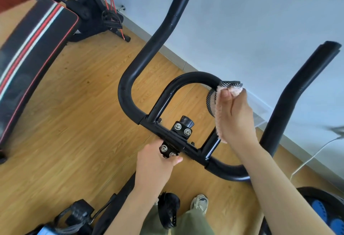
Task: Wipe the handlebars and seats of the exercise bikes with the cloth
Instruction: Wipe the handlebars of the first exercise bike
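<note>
Far L, striped padded board (31, 48) on wood floor (83, 104). L hand (156, 167), fingers curled round centre clamp of handlebar (124, 93); R hand (236, 115), fingers pinching pink cloth (219, 108) against inner loop's R bend. Pale wall (260, 20) w/ skirting behind.

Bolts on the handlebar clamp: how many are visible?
4. Two bolts sit side by side on the clamp's far half, near the knob; two on the near half, beside the left hand's thumb as it grips the handlebar. Others may be hidden underneath.
</note>
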